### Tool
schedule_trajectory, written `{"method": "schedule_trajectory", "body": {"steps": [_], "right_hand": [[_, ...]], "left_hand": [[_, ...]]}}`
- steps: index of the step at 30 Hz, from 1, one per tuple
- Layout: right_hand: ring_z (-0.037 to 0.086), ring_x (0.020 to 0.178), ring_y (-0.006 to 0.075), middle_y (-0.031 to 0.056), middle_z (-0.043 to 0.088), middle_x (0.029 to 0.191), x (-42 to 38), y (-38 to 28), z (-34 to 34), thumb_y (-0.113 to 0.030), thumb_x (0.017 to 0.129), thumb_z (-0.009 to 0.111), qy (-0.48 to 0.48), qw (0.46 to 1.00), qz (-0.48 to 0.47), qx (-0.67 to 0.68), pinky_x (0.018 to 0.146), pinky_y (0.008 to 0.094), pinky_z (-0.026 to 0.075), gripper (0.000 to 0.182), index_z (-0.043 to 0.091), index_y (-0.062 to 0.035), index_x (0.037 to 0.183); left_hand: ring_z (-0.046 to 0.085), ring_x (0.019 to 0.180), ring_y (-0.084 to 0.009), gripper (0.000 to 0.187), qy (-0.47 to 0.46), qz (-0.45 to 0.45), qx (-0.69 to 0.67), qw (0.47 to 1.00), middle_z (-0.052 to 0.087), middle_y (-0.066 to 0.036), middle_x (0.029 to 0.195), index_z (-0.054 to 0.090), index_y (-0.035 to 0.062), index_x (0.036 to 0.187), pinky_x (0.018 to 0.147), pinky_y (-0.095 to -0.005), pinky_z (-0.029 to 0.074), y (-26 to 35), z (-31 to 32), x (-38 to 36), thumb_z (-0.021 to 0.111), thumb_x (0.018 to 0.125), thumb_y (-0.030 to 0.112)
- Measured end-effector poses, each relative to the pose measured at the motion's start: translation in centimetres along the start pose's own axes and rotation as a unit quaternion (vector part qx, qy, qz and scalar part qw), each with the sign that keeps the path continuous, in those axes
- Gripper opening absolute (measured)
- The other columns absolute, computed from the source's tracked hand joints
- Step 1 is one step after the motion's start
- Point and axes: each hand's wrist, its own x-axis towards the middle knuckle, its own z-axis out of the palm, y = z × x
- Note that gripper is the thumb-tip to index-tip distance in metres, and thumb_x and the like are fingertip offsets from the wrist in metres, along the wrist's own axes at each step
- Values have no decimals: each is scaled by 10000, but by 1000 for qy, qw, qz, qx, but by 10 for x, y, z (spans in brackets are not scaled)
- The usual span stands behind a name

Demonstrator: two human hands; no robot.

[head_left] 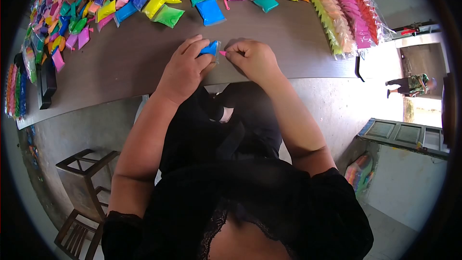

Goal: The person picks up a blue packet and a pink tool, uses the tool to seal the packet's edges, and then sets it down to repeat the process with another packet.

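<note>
My left hand (185, 67) is closed around a small blue packet (210, 48) with a clear end, close over the table near its front edge. Facing it, my right hand (254, 59) pinches a small pink piece (223, 53) between thumb and fingertips, right at the packet's clear end. What kind of piece this is I cannot tell. Just beyond my hands lies a larger blue packet (210, 11), with a green packet (168, 16) to its left.
Many colourful packets (103, 12) are heaped along the table's (130, 60) far and left sides. Long bundles of wrapped packets (350, 14) lie at the right. A dark object (46, 85) stands at the left edge. Wooden chairs (82, 178) are below left; a person (417, 84) is outside the doorway.
</note>
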Motion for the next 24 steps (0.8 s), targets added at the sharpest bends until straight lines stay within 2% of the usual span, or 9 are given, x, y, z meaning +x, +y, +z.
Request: {"method": "schedule_trajectory", "body": {"steps": [10,12,16,18,24], "right_hand": [[648,865,296,84,680,892,-1,-3,-2,-250,827,659,-2,1000,15,16,732,403,509,146,714,-130,891],[670,825,251,90,697,878,-1,-6,-3,-234,822,698,-4,1000,25,12,741,348,510,162,726,-96,901],[669,812,249,92,696,869,-1,-2,0,-235,819,701,1,1000,3,15,733,347,509,162,725,-95,898],[651,840,295,85,682,881,-1,-4,0,-243,811,677,-1,999,21,28,719,396,512,143,714,-124,882],[648,854,295,68,685,895,1,-9,-2,-235,817,665,-6,1000,27,1,716,394,515,122,704,-130,866]], "left_hand": [[552,1171,-315,201,0,12,33,999,579,-93,1190,643,55,903,963,-408,489,2,-1,0,760,744,90],[552,1171,-314,200,0,7,30,1000,579,-94,1191,644,55,905,963,-406,490,1,-1,-1,760,745,90],[550,1179,-313,191,-4,-2,25,1000,578,-94,1198,655,65,914,966,-399,488,1,0,-2,756,755,94],[548,1183,-312,189,-3,-6,27,1000,578,-93,1201,658,68,918,968,-397,487,1,-1,-2,755,758,95],[541,1203,-307,171,-18,-19,2,1000,577,-85,1223,672,83,912,973,-396,482,2,-5,1,752,761,92]]}}
